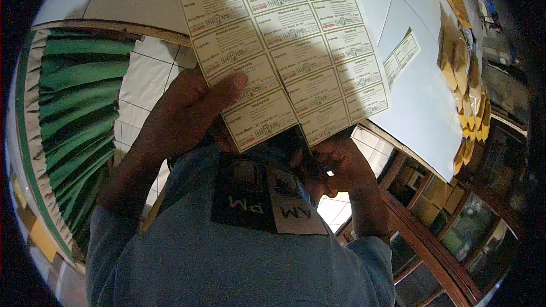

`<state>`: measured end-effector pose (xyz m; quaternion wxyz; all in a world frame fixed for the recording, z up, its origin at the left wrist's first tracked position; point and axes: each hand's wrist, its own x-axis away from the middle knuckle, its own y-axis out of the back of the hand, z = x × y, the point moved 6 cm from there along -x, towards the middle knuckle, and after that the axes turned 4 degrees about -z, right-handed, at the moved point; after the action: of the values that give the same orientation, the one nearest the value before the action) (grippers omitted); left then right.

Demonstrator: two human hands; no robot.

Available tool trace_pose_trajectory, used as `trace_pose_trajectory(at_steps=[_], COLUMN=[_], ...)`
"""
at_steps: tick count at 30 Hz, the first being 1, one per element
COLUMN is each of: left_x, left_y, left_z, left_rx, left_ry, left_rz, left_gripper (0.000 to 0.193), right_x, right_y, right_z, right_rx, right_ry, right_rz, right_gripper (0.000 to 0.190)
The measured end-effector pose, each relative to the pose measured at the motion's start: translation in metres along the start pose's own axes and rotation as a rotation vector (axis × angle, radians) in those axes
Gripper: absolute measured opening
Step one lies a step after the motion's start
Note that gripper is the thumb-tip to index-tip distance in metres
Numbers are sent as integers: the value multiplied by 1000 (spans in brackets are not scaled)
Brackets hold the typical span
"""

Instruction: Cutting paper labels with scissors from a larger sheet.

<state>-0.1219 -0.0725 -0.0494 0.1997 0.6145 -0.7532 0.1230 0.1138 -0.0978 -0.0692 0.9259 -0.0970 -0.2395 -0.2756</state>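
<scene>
My left hand [192, 102] grips the left edge of a sheet of printed paper labels [307, 51], thumb on top and fingers beneath. The labels stand in columns with dark borders and bear writing. A slit runs up from the near edge between the left column [260, 115] and the middle one, and the two sides spread apart there. My right hand [341, 164] is curled below the sheet at the slit's near end. It seems closed around dark scissors, mostly hidden by shadow and paper.
A small cut piece of labels [402, 57] lies on the white tabletop [420, 106]. Brown paper packets [467, 89] are heaped along its right edge. A wooden glass-fronted cabinet [431, 243] stands at lower right. Green pleated cloth [81, 106] hangs at left, above a tiled floor [145, 89].
</scene>
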Motion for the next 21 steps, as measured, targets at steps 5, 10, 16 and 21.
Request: trace_pose_trajectory(at_steps=[5,10,16,21], left_x=[-1,-1,0,-1], left_y=[0,-1,-7,-7], left_z=[2,2,0,5], left_rx=[54,-106,124,159], left_ry=[30,-159,9,-11], left_rz=[13,24,141,123], left_gripper=[52,41,43,42], right_x=[-2,-6,-5,2], right_y=[-2,3,4,0], right_z=[-3,11,11,-45], right_rx=[-54,-101,-192,-769], right_ry=[61,155,268,-447], right_rz=[-92,-5,-41,-229], right_gripper=[63,65,64,41])
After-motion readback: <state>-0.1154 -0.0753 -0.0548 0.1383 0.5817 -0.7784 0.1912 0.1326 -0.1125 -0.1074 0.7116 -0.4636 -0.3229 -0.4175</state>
